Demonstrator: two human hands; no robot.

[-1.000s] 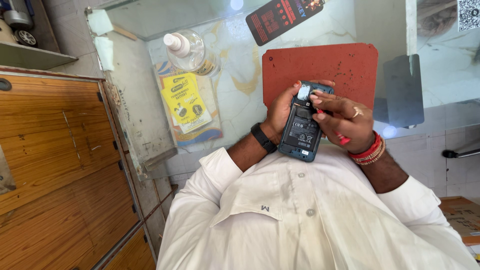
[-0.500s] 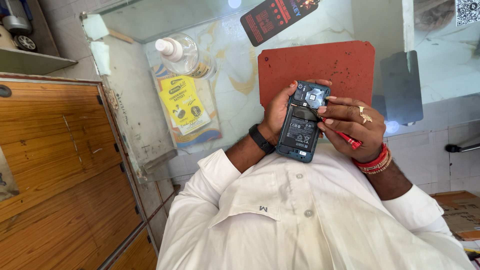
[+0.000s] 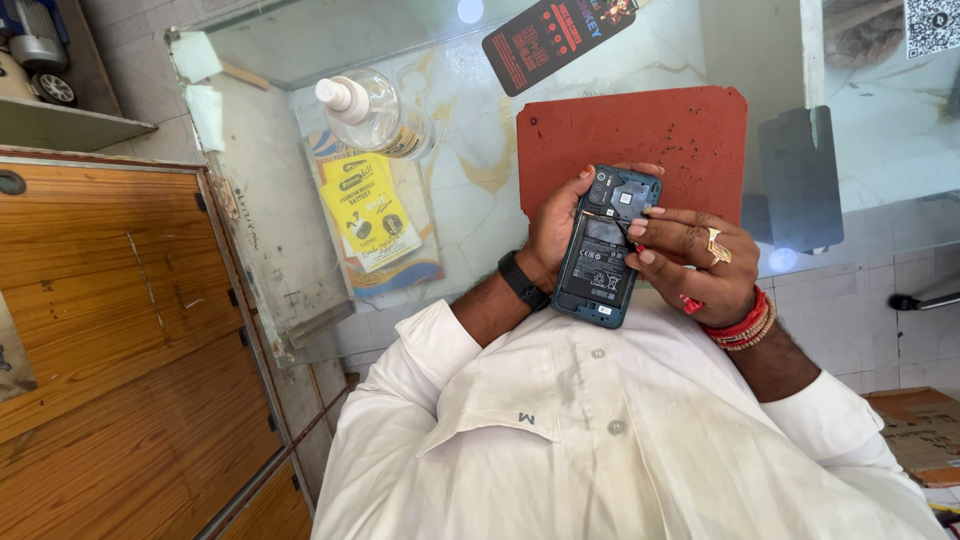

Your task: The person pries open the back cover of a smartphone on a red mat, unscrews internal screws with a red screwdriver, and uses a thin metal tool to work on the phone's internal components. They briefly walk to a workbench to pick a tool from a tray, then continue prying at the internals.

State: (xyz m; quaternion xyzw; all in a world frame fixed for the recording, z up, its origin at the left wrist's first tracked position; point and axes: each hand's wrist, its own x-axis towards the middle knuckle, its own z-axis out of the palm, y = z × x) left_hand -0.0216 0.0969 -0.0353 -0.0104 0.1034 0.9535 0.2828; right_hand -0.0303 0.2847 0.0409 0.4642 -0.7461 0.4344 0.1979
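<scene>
My left hand [image 3: 553, 232], with a black band on the wrist, grips a teal phone [image 3: 603, 252] whose back cover is off, so the battery and boards show. It is held upright over my chest, above a red work mat [image 3: 640, 130]. My right hand [image 3: 695, 262], wearing a ring and red bangles, rests against the phone's right edge. Its fingertips pinch a thin tool with a red handle [image 3: 690, 302], and the tip touches the phone's inside near the upper middle.
A glass counter [image 3: 460, 200] carries a clear pump bottle [image 3: 375, 110], a dark printed card [image 3: 555, 30], a grey sheet [image 3: 800, 180] and yellow packets [image 3: 370, 210] under the glass. A wooden cabinet [image 3: 110, 330] stands at the left. A cardboard box [image 3: 920, 430] lies at the lower right.
My right hand slid from the phone's top down to its right side, and the fingertips now work at the upper middle. The phone shifted slightly to the right in my left hand.
</scene>
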